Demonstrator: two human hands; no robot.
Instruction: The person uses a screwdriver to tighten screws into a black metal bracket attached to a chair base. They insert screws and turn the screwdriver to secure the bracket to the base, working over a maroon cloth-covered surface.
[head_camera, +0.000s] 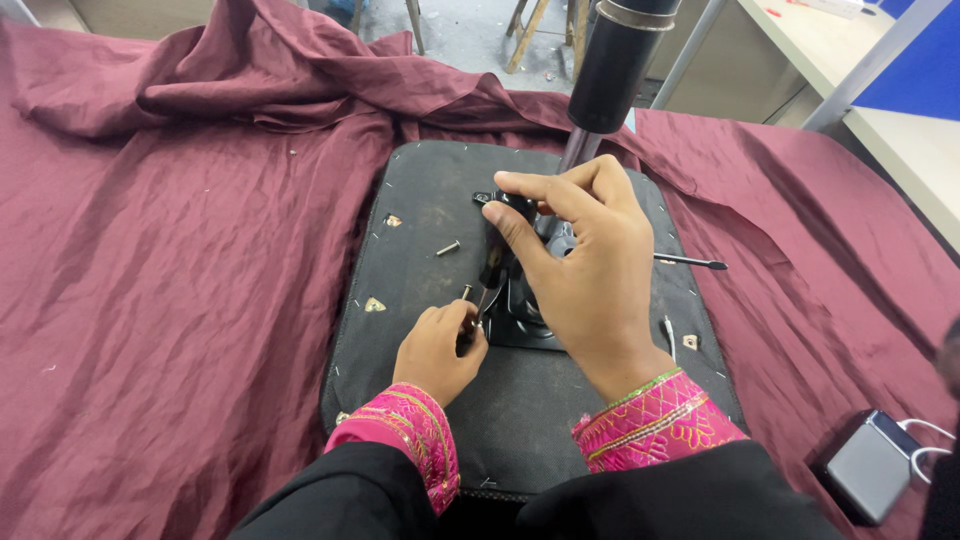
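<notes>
Fastening step: left hand (437, 348) pinches a small bolt (466, 292) beside the black metal chair mechanism plate (520, 325), which right hand (575, 255) grips; seating needs alignment.

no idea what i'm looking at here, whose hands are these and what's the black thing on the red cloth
This is one picture from a camera worn on a person's head, looking down at their own two bare hands. A dark red cloth covers the work surface. On it lies a flat black padded seat base, underside up, with a black metal bracket and a black cylinder post rising from it. The right hand grips the bracket. The left hand pinches a small bolt at the bracket's edge. A loose silver screw lies nearby.
</notes>
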